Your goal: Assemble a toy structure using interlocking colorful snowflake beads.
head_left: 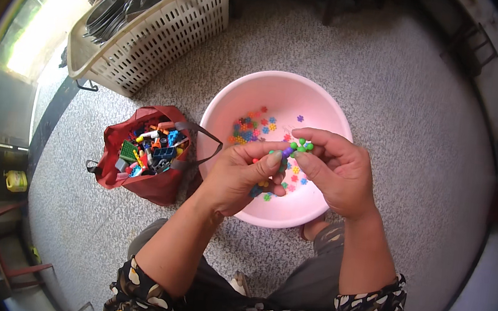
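Over a pink plastic basin (224, 100) both my hands meet at a small cluster of joined toy pieces. My left hand (239, 176) is closed, thumb and fingers pinching a purple flower-shaped piece (287, 152) and others partly hidden under the fingers. From the other side, my right hand (339, 172) pinches a green flower-shaped piece (305, 145) between thumb and fingers. The green piece touches the purple one; how firmly they are joined I cannot tell. Inside the basin lie several loose flower-shaped pieces (251, 128) in red, orange, blue, green and pink.
Left of the basin stands a red fabric bag (162, 191) full of mixed toy bricks (150, 150), its dark strap reaching to the basin. A cream slotted basket (165, 29) with dark pans (106, 15) is at the far left. A reddish chair frame (2, 244) stands at the near left.
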Demonstrator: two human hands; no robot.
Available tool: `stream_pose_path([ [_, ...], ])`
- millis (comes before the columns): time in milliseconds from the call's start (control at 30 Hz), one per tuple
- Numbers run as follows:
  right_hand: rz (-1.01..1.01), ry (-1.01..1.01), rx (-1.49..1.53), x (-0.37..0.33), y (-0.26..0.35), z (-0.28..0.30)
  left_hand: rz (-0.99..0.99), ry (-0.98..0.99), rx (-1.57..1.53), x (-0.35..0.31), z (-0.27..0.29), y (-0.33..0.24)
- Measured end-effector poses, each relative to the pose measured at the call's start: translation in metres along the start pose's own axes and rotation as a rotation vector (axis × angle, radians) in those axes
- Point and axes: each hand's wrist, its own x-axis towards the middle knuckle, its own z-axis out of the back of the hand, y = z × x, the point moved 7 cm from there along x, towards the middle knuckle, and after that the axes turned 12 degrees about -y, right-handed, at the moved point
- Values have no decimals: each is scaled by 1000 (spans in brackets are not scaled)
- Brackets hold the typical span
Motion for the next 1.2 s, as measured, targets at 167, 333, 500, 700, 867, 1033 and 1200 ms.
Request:
stream_pose_path([
  [167, 166, 2, -221, 0, 9, 4, -19, 17, 92, 0, -2, -7],
  [333, 198, 44, -280, 3, 9, 1, -74, -11, 188, 1, 0, -10],
  [500, 212, 52, -267, 5, 9, -7, -72, 5, 139, 3, 0, -11],
  [700, -46, -65, 71, 9, -1, -5, 21, -3, -153, 2, -4, -3],
  [867, 118, -161, -231, -5, -8, -13, 133, -144, -388, 8, 6, 4],
  [1033, 516, -199, -589, -17, 19, -33, 123, -102, -462, 9, -1, 4],
  [1200, 471, -28, -709, -21, 6, -48, 102, -139, -474, 8, 3, 4],
])
